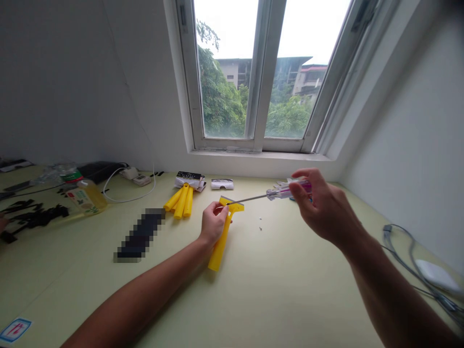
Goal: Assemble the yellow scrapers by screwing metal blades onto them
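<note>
My left hand [213,224] is closed around the head of a yellow scraper [220,249], whose handle slants down toward me. In my right hand [322,205] is a screwdriver [279,193] with a clear handle and a long metal shaft. The shaft points left, and its tip meets the scraper head near my left thumb. Whether a screw sits under the tip is too small to tell. Two small screws [260,228] lie on the table to the right of the scraper.
Several yellow handles [179,200] and packaged pieces [189,180] lie at the back, beside a white-and-black packet [222,184]. A dark pixelated object [141,237] lies left. A bottle of yellow liquid [85,195] stands far left; grey cables [413,261] and a white case [437,275] lie right.
</note>
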Tool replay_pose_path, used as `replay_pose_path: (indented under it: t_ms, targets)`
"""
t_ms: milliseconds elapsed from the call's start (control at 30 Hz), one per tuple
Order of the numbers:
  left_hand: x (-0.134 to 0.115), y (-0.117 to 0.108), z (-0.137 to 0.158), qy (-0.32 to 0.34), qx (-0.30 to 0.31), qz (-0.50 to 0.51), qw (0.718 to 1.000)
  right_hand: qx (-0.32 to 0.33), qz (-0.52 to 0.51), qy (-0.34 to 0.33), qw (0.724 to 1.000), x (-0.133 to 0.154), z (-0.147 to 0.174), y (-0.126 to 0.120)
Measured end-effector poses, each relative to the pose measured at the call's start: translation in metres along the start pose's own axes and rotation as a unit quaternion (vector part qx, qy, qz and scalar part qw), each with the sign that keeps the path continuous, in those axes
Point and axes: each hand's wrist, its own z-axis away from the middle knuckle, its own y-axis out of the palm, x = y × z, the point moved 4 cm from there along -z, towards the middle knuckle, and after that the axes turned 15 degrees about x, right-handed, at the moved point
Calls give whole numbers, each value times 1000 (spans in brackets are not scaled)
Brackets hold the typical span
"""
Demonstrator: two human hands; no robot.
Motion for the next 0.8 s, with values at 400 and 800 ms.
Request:
replay_pose_path:
  t_ms: [400, 800]
  targets:
    - [8, -4, 0, -25, -5, -36, 999, 53, -37, -67, 996, 4, -2, 10]
    - [5, -1, 2, -9, -8, -43, 999, 16, -23, 5, 1000, -4, -2, 6]
